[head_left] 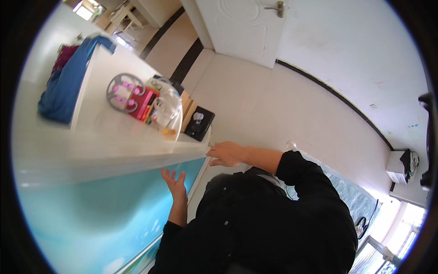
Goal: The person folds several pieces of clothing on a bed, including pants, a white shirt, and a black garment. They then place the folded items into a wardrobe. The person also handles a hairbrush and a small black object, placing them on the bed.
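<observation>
Black cloth covers the person's body and both arms down to the forearms, and this jacket [255,219] is the nearest thing to the camera. A little farther, the left hand [176,185] is open, with its fingers spread and pointing up, and it holds nothing that I can see. It stands in front of a glossy turquoise panel [91,219], just below the white edge [137,160] of a surface [98,121]. The right hand [228,154] is also open, thumb apart from the fingers, and its fingertips point left, to the right end of this edge (whether they touch it, I cannot tell). The long axis of the edge goes from the left side of the view toward the right hand, so this hand is the nearer one to that end, while the left hand is under it. Beyond the edge, on the surface, are a grey ring-shaped rack with pink pieces [117,88], a red box [141,102] and a black box [205,122]. Farther away come the tiled floor [237,91] and a white door [242,34].
</observation>
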The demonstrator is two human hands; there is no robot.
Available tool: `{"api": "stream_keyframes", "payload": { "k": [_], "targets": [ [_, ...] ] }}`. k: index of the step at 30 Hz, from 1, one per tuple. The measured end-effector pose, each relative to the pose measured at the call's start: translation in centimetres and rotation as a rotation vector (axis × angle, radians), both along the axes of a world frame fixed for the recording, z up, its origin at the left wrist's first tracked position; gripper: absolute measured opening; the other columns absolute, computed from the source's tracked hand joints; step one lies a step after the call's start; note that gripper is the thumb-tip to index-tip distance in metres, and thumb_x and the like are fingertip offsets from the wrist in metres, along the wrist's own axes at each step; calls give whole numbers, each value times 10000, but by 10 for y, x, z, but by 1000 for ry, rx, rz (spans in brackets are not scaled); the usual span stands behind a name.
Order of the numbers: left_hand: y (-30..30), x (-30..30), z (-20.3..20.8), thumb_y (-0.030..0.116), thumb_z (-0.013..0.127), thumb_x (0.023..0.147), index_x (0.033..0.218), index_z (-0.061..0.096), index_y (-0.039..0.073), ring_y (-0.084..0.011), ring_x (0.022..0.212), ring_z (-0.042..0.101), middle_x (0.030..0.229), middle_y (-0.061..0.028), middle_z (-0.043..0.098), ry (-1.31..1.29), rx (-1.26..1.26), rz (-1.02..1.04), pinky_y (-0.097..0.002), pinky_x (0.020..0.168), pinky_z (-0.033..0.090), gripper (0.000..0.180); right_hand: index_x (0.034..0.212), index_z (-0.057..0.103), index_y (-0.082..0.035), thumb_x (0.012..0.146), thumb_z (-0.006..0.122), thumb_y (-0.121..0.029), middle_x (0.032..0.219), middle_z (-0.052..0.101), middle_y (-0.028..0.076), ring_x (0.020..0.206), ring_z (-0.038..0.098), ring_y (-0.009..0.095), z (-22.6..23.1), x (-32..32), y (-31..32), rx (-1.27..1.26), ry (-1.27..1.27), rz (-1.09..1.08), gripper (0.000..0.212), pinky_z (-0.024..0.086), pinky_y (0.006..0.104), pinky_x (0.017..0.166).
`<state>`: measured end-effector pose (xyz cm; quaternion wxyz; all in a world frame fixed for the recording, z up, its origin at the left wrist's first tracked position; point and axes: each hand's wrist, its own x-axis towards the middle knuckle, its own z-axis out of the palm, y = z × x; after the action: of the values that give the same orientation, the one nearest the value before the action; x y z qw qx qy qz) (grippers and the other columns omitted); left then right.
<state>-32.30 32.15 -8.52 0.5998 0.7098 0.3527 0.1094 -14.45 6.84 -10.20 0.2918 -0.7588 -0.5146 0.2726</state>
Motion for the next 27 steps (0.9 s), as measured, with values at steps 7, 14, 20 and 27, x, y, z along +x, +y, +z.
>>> {"api": "stream_keyframes", "payload": {
  "k": [7,14,20,27],
  "targets": [
    [-58,113,-72,214,711,985,1416,468,32,-237,1082,654,1248,-121,623,370,-264,-398,-392,885,551,527,1329,652,-76,1028,569,-473,1296,675,160,1238,616,362,-108,30,-179,-294,64,-549,505,481,482,1066],
    [-70,238,-176,258,712,986,1144,648,41,-206,777,702,913,-79,704,640,-150,-637,-344,660,569,276,1264,711,-96,951,626,-519,1285,707,179,1231,645,381,-205,-56,-380,-519,496,-1441,533,514,485,1043],
    [-119,405,-214,213,678,984,831,670,25,-241,642,660,747,-99,652,778,478,-1600,-406,567,519,242,1188,746,-61,929,658,-472,1234,721,207,1181,663,396,-220,-178,-451,-584,688,-2282,493,522,486,1013],
    [-317,643,-217,183,619,1015,918,573,33,-175,595,590,734,-59,587,727,337,-1414,-318,476,460,184,1115,775,-50,936,665,-480,1133,754,209,1095,709,379,-219,-225,-379,-488,954,-2721,478,551,460,965]
  ]
}}
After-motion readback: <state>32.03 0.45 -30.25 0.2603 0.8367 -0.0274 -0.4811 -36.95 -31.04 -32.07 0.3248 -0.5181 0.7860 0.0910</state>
